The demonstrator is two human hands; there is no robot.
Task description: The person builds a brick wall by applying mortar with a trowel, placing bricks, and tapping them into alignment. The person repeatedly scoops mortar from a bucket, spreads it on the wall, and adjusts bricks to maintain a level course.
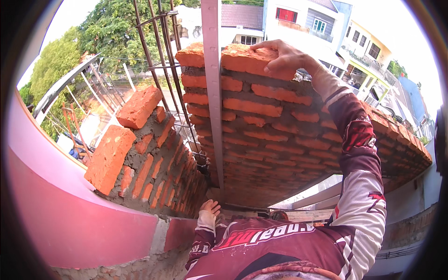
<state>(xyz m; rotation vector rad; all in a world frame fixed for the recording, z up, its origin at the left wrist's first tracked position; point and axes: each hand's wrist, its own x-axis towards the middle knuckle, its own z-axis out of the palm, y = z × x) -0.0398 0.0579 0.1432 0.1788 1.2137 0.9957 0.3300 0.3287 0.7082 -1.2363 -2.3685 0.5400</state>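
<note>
My right hand (280,56) reaches up and grips the top red brick (240,63) of a brick-and-mortar wall (280,130), just right of a vertical metal bar (211,28). My left hand (210,207) is low beside the base of the left wall section, fingers curled; what they hold, if anything, is unclear. That section (154,172) carries two loose-looking bricks (139,107) (109,158) on its stepped end. A tied steel rebar cage (161,56) stands between the two sections. My maroon-and-white jersey fills the lower middle.
A curved pink wall (65,196) edges the lower left. Beyond are trees, a metal railing (93,84), houses (289,14) and a street below. The brick wall extends right to a pale wall (410,186). Part of what looks like a person's head (278,214) shows past my jersey.
</note>
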